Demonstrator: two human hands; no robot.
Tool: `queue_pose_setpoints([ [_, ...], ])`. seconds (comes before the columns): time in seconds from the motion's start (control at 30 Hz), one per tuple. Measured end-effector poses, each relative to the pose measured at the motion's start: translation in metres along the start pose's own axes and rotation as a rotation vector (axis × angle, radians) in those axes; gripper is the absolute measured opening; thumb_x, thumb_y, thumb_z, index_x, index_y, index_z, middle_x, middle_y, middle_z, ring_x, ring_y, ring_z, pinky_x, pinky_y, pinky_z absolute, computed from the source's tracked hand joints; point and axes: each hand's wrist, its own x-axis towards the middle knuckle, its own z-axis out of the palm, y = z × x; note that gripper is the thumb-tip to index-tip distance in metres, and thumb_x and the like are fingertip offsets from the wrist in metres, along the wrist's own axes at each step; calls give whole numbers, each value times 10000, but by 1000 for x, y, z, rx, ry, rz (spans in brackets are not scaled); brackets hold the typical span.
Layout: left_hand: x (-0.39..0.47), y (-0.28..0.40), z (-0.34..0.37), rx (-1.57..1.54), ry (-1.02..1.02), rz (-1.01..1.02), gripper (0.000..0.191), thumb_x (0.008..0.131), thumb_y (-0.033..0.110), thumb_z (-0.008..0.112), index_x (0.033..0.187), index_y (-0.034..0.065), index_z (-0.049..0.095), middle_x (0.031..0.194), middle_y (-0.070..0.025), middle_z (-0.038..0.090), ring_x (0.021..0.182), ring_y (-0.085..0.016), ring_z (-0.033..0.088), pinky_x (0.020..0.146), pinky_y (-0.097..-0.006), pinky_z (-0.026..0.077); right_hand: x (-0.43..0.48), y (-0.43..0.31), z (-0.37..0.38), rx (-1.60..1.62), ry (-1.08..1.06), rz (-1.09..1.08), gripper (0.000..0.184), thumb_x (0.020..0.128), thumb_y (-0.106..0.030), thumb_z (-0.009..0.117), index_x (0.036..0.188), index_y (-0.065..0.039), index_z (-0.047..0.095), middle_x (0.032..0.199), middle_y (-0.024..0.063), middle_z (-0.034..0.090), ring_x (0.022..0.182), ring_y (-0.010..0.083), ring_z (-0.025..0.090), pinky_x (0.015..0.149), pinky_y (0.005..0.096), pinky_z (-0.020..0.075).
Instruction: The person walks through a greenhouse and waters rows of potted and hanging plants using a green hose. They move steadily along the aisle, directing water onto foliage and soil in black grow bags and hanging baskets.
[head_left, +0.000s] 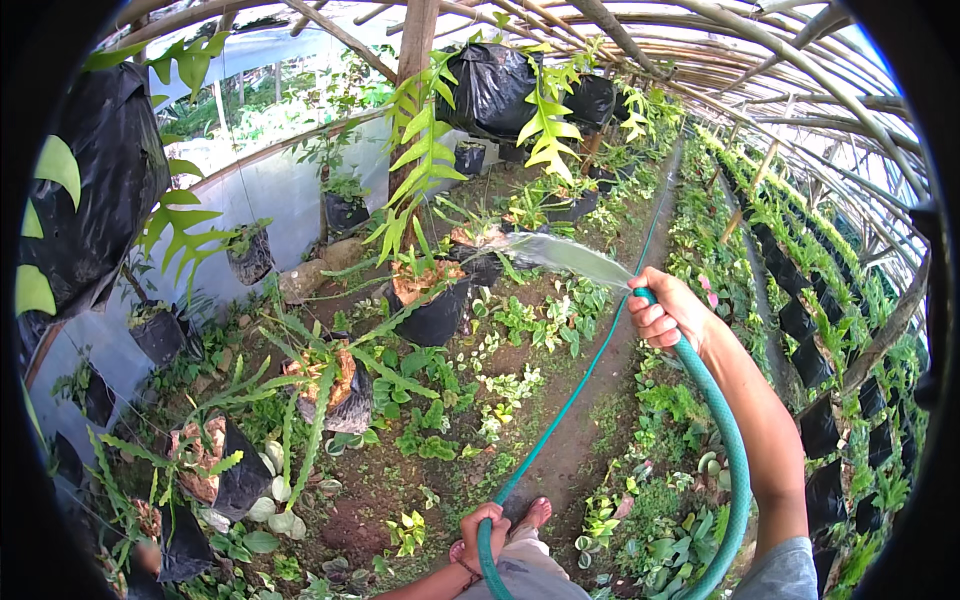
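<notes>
My right hand (664, 315) grips a green garden hose (724, 420) close to its open end, the thumb pressed at the mouth. A fanned spray of water (562, 255) leaves that end toward the left and lands around a black plastic grow bag (480, 259) filled with brown chunky medium. Lower down, my left hand (484, 529) is closed around another length of the same hose, in front of my body. Nearest the spray, another black grow bag (431, 307) hangs with long flat green stems coming out of it. Several similar bags hang at the left.
Large black bags (491, 90) with lobed fern leaves hang at head height beside a wooden post (412, 112). The hose runs along a dirt path (577, 405) between beds of low leafy plants (510, 397). Stacked black planting pouches (814, 360) line the right side.
</notes>
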Motion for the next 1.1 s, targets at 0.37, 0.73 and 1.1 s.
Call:
queue_pose_setpoints([
  [0.37, 0, 3, -2, -13, -14, 23, 263, 603, -208, 580, 650, 33, 484, 816, -70, 544, 812, -153, 530, 739, -274, 429, 6, 4, -1, 54, -25, 36, 300, 868, -323, 437, 637, -158, 340, 477, -92, 282, 317, 4, 218, 226, 172, 195],
  [0.73, -1, 3, -2, 0, -31, 2, 266, 605, -207, 579, 645, 33, 475, 809, -63, 536, 817, -150, 525, 744, -270, 430, 10, 6, -1, 10, -22, 34, 301, 870, -325, 434, 637, -163, 333, 474, -98, 270, 317, 3, 207, 228, 173, 190],
  [1.1, -1, 0, -2, 18, -38, 22, 265, 615, -207, 573, 650, 36, 474, 850, -71, 546, 813, -135, 522, 732, -260, 428, 5, 3, 1, -2, -23, 23, 307, 870, -328, 424, 629, -165, 326, 468, -103, 250, 318, 9, 185, 236, 182, 153],
])
